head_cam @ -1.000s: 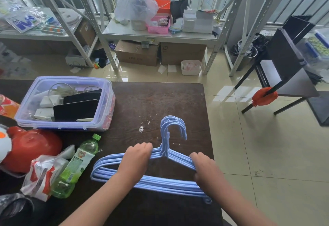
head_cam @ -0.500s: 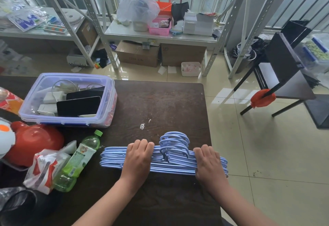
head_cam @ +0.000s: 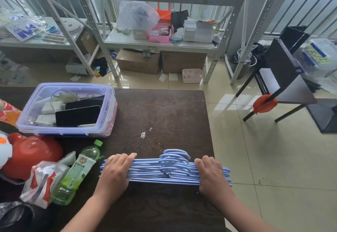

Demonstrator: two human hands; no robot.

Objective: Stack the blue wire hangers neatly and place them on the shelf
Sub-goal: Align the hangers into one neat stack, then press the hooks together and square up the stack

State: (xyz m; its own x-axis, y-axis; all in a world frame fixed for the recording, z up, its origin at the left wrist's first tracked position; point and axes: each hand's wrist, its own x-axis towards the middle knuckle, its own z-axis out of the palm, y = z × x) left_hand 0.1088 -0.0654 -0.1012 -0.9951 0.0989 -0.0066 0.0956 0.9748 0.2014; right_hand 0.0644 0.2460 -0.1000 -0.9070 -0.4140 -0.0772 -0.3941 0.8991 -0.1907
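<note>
Holding: both hands lie on a bundle of blue wire hangers [head_cam: 164, 172] set near the front right part of the dark wooden worktop [head_cam: 164, 115].
Left hand [head_cam: 116, 172]: palm down over the bundle's left part, fingers [head_cam: 125, 158] curled over the far side of the wires — gripping them.
Right hand [head_cam: 211, 174]: palm down over the right part, fingers [head_cam: 206, 160] bent over the far edge of the wires in the same grip.
Hangers: wires run left to right, packed close together; the hooks [head_cam: 175, 160] bunch between the two hands and curve to the right; the right tips reach just past the worktop's edge.
Bottle [head_cam: 78, 173]: green drink bottle with a green cap, lying tilted just left of the hangers; its label carries print too small to read.
Bin [head_cam: 69, 109]: clear plastic tub at the back left of the worktop, holding black flat devices and white chargers.
Packet [head_cam: 43, 180]: red and white wrapper beside the bottle — lettering unreadable.
Shelf [head_cam: 160, 41]: grey metal rack across the floor, carrying a pink basket, white boxes and a plastic bag.
Cardboard boxes [head_cam: 160, 62]: under the shelf, with faint print that cannot be made out.
</note>
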